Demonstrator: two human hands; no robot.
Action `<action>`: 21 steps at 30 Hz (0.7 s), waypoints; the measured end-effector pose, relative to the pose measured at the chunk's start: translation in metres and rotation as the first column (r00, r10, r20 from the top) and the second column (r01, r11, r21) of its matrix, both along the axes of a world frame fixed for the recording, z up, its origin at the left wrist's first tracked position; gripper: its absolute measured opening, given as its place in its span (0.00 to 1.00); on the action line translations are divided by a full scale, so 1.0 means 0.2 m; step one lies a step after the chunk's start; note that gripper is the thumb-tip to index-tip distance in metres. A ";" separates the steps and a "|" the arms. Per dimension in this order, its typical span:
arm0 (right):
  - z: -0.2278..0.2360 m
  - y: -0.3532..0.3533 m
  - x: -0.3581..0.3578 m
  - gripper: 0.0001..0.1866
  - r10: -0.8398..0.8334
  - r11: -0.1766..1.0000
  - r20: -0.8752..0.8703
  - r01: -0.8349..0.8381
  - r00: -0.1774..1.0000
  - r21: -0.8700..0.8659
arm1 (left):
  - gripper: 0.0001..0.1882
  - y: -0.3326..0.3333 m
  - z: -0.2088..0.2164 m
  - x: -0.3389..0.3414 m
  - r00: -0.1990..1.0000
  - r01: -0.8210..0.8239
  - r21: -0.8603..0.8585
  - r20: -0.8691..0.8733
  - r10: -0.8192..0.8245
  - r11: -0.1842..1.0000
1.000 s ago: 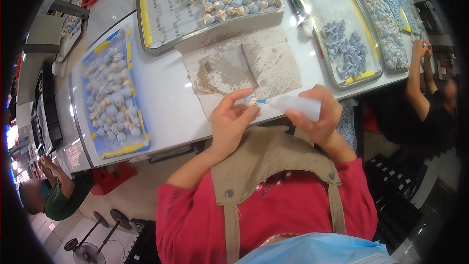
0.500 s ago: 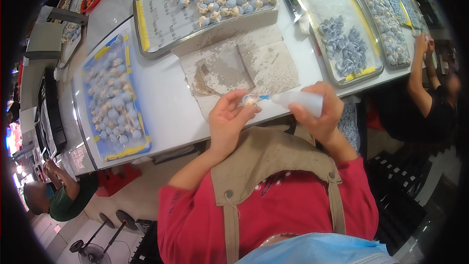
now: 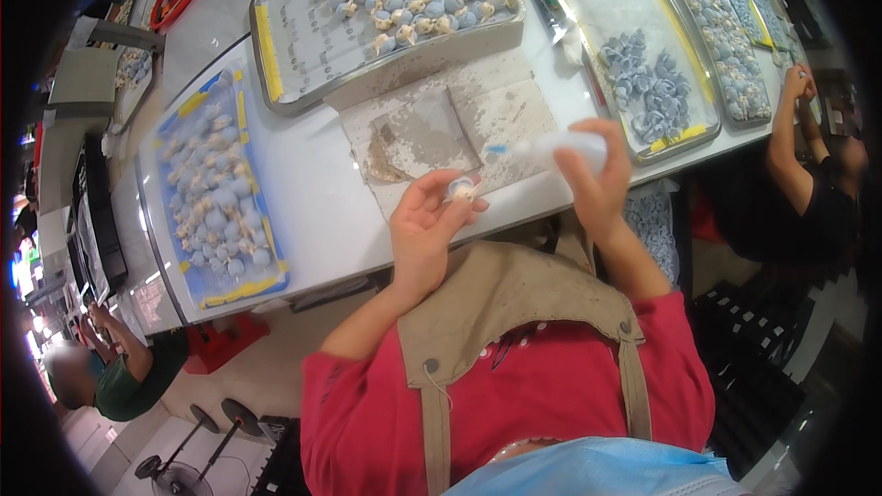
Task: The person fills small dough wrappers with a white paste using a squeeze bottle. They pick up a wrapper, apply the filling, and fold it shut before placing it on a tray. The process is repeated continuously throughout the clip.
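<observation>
Left hand [image 3: 423, 223] pinches little figure [image 3: 461, 190] | right hand [image 3: 599, 176] grips white bottle [image 3: 544, 148] | risk: a hard squeeze might drip on the cardboard [image 3: 519, 110] — blue tip [image 3: 497, 149] points over it

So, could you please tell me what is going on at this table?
The person's left hand holds a small blue-and-cream figure between thumb and fingers. The right hand grips a whitish squeeze bottle, its blue tip pointing left over patchy cardboard, apart from the figure. Beyond the cardboard, a large metal tray carries many similar figures. A blue tray on the left has more, and the metal tray on the right has loose grey-blue pieces.
</observation>
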State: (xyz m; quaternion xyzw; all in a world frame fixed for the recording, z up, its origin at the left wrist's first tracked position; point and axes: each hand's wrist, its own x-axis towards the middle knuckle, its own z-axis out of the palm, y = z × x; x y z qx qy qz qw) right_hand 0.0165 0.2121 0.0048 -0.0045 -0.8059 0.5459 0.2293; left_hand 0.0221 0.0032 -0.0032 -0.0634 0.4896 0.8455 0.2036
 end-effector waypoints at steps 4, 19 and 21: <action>-0.12 -0.04 -0.11 0.11 -0.031 0.996 0.223 0.050 0.974 -0.080 | 0.19 -0.02 0.02 0.00 0.999 0.006 0.068 -0.044 -0.003 0.998; 0.02 0.64 -0.54 0.09 -0.386 0.615 0.085 0.188 0.919 0.766 | 0.17 0.01 0.01 -0.01 1.000 0.028 0.008 -0.010 -0.028 1.000; -0.03 0.67 -0.60 0.10 -0.386 0.556 0.178 0.074 0.905 0.828 | 0.17 0.02 0.02 -0.01 0.999 0.040 -0.001 -0.021 -0.040 0.999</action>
